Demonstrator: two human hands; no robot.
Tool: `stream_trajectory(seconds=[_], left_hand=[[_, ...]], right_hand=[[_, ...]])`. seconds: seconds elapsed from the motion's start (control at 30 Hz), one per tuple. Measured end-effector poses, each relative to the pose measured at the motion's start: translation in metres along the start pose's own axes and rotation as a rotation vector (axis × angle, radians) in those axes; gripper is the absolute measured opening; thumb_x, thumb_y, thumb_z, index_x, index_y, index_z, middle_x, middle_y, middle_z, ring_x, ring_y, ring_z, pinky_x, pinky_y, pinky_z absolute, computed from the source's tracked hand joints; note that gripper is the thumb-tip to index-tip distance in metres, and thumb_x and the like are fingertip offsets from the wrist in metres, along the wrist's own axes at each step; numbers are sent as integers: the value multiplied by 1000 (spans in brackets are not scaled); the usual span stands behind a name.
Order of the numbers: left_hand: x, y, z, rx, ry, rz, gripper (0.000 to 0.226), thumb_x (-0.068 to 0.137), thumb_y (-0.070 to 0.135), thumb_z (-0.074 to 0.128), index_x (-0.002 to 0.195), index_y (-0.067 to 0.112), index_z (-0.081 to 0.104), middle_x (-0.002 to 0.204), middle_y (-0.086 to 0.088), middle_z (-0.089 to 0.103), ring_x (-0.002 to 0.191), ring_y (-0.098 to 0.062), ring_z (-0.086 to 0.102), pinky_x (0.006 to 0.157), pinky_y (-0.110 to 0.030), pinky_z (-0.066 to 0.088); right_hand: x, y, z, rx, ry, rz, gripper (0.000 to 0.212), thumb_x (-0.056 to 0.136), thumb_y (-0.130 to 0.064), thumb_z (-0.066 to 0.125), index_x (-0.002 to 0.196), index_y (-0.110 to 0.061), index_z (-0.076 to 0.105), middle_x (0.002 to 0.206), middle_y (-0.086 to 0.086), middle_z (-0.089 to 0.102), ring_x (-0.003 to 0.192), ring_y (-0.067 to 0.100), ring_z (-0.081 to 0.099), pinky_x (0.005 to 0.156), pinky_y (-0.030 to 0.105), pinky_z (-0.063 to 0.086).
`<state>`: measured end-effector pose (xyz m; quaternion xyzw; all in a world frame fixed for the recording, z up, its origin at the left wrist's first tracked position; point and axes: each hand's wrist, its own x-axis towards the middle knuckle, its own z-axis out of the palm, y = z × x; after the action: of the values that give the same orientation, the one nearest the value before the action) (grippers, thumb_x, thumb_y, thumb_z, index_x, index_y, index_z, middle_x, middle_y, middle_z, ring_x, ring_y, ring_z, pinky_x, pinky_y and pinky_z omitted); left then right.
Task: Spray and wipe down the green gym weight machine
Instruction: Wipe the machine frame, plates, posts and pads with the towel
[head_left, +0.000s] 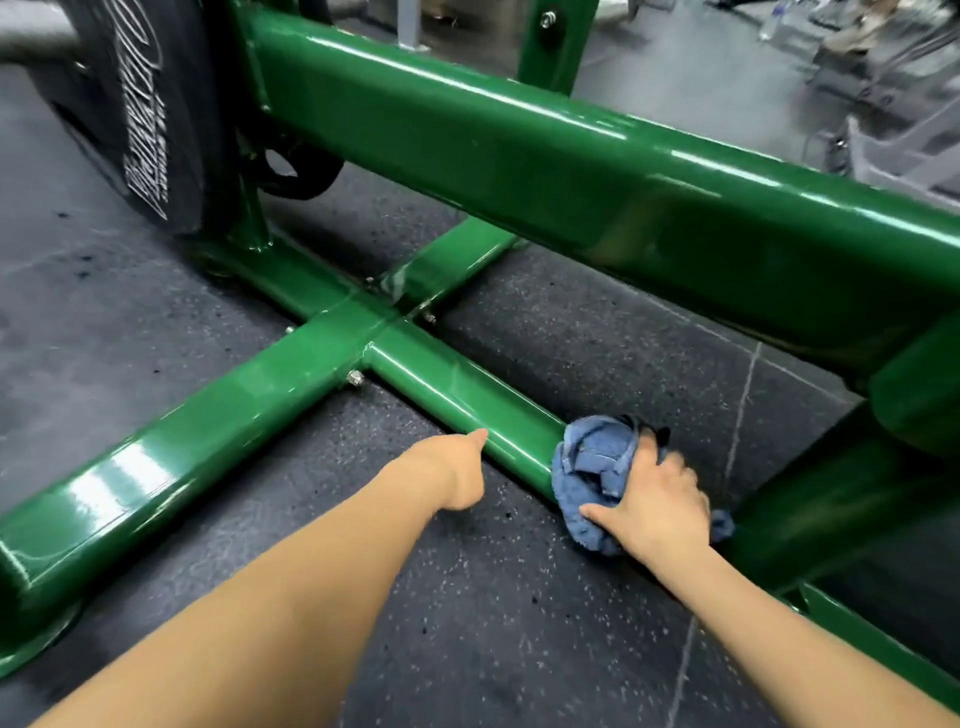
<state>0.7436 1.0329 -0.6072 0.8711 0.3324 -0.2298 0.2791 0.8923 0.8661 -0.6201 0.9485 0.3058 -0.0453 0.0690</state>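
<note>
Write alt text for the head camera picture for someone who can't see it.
A person's right hand presses a crumpled blue cloth onto a low green frame bar of a weight machine. The left hand rests beside that bar, above speckled dark rubber flooring.

Speckled rubber floor (519, 649); black weight plate (150, 104) (white lettering).

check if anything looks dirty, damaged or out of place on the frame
Whitish streaks or scuffs mark the green frame's cross joint, unlike the glossy tubes elsewhere. Black specks dot the floor nearby. Nothing looks bent or broken.
</note>
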Motion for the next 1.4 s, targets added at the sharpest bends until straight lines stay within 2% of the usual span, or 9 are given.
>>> stream_trajectory(seconds=[0.17, 0.3, 0.5, 0.57, 0.73, 0.87, 0.97, 1.2, 1.4], left_hand=[[16, 1, 8, 96, 44, 145, 74, 94, 15, 43, 154, 15, 1, 162, -5, -3, 149, -22, 3, 117, -45, 22], [27, -2, 16, 19, 90, 158, 79, 95, 20, 45, 152, 8, -8, 161, -6, -11, 149, -18, -7, 119, -42, 17], [32, -16, 17, -59, 146, 217, 77, 91, 16, 46, 154, 14, 1, 162, -1, 3, 148, -19, 10, 115, -41, 26], [30, -13, 20, 31, 122, 244, 77, 92, 16, 45, 154, 14, 0, 162, -2, 0, 149, -20, 3, 116, -42, 24], [28, 5, 20, 144, 108, 276, 69, 97, 19, 40, 154, 14, 1, 162, 1, -5, 149, -18, -5, 119, -50, 15], [29, 11, 23, 139, 43, 266, 70, 96, 16, 42, 154, 13, 4, 162, 1, -11, 149, -17, -9, 118, -52, 14], [28, 5, 22, 138, 13, 262, 71, 94, 13, 42, 154, 14, 4, 161, 4, -15, 148, -14, -12, 118, -51, 14], [22, 10, 21, 227, -9, 233, 75, 94, 13, 42, 154, 11, -4, 160, 1, -20, 148, -16, -14, 118, -52, 13], [19, 35, 41, 378, 41, 319, 79, 93, 13, 44, 154, 10, -5, 160, -3, -20, 148, -17, -15, 119, -52, 7]], right_hand=[[5, -45, -5, 44, 5, -48, 103, 78, -63, 65, 149, -14, 9, 135, 16, 40, 117, 33, 47, 90, 39, 46], [24, -89, -8, 94, -2, -45, 94, 83, -58, 62, 151, -18, 11, 136, 17, 39, 119, 34, 46, 89, 39, 45], [21, -75, 2, 123, 76, -162, 73, 86, -56, 47, 148, -25, 23, 119, 12, 50, 103, 34, 52, 73, 39, 44], [13, -41, 9, 86, 57, -163, 74, 80, -59, 38, 145, -25, 25, 117, 12, 53, 99, 33, 53, 70, 39, 45], [-19, 20, 18, 56, 119, 180, 76, 89, -56, 48, 149, -18, 20, 126, 15, 48, 107, 33, 53, 78, 36, 47], [-26, -10, 33, 149, 201, 358, 105, 75, -71, 58, 151, -11, 16, 140, 24, 36, 120, 40, 45, 93, 46, 44], [-21, -18, 37, 172, 211, 369, 116, 65, -78, 62, 150, -11, 18, 141, 23, 35, 122, 40, 43, 94, 49, 43], [33, -2, 20, 278, 118, 399, 89, 75, -72, 59, 136, -12, 34, 123, 23, 47, 112, 42, 51, 91, 49, 47], [-16, -1, 37, 214, 254, 318, 93, 75, -58, 68, 145, -11, 30, 121, 23, 48, 103, 41, 54, 80, 46, 48]])
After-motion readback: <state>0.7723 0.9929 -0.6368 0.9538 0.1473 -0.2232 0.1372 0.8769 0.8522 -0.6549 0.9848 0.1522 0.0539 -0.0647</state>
